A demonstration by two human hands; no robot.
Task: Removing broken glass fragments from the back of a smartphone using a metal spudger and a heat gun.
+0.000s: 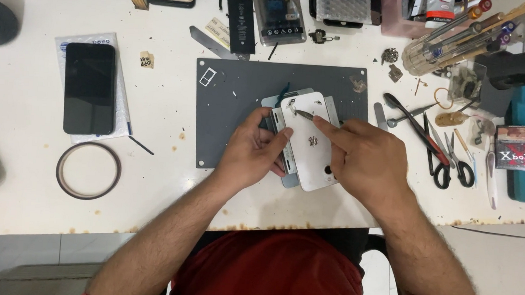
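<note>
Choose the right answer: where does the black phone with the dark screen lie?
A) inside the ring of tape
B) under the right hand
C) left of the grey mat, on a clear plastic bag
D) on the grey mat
C: the black phone lies flat on a clear plastic bag, left of the grey mat and apart from both hands.

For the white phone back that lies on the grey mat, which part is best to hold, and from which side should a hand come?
Probably the long left edge of the white phone back, approached from the left. The left hand already holds it there, thumb on the face. The part is flat and thin, so its face gives no grip. The right hand covers the right side, working a thin metal tool near the top. It rests on the grey mat.
</note>
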